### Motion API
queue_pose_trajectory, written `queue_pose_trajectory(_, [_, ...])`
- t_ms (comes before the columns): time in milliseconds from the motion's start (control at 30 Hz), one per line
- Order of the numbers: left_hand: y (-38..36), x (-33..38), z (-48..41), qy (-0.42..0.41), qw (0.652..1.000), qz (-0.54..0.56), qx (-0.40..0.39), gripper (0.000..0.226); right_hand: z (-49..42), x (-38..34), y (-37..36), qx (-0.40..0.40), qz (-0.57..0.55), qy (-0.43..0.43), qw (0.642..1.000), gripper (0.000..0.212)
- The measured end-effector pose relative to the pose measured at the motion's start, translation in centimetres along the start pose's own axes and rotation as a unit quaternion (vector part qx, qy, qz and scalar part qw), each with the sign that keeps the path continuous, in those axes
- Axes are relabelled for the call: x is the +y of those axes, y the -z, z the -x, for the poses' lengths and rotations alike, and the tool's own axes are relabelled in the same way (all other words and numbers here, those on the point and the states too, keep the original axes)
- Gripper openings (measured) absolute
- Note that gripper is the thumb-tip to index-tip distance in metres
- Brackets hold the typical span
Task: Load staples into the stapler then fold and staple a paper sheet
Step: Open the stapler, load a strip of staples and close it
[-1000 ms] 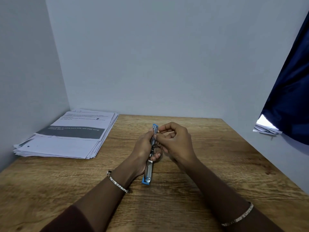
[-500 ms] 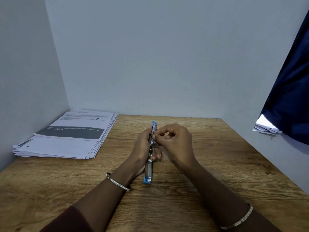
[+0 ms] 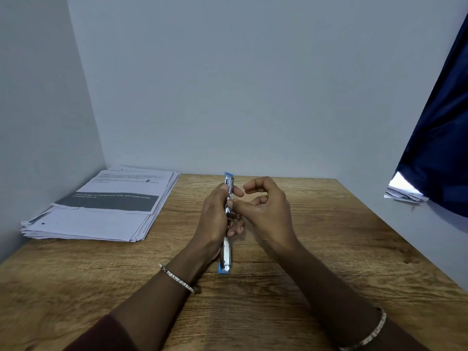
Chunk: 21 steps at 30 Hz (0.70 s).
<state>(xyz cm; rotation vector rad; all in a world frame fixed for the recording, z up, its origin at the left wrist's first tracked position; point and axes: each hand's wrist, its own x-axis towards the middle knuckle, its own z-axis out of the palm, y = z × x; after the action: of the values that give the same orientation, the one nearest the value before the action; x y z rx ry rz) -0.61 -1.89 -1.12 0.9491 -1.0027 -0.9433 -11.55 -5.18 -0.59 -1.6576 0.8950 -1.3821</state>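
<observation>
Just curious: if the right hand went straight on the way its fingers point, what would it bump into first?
Probably the stapler, which the left hand grips; the right hand points its curled fingers left at it, close by, though depth is unclear.

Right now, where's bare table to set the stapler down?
Free: bare table right of the right hand to the wall; near-left wood between paper stack and left hand. Crowded: centre at the stapler, back-left under the stack.
</observation>
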Motion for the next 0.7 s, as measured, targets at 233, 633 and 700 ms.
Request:
queue_pose_trajectory(233, [0.3, 0.3, 0.2, -0.018, 1.0, -0.004, -0.021, 0.036, 0.2, 0.2, -0.2, -0.034, -0.057, -0.003, 0.998, 0.032])
queue_pose_trajectory(633, [0.6, -0.1, -0.3, 0.01, 0.999, 0.014, -0.043, 0.028, 0.6, -1.0, -0.3, 0.015, 0.17, 0.098, 0.98, 0.014])
queue_pose_trajectory(700, [0.6, -0.3, -0.3, 0.01, 0.999, -0.003, -0.048, 0.029, 0.6, -1.0, -0.2, 0.008, 0.185, 0.094, 0.978, 0.013])
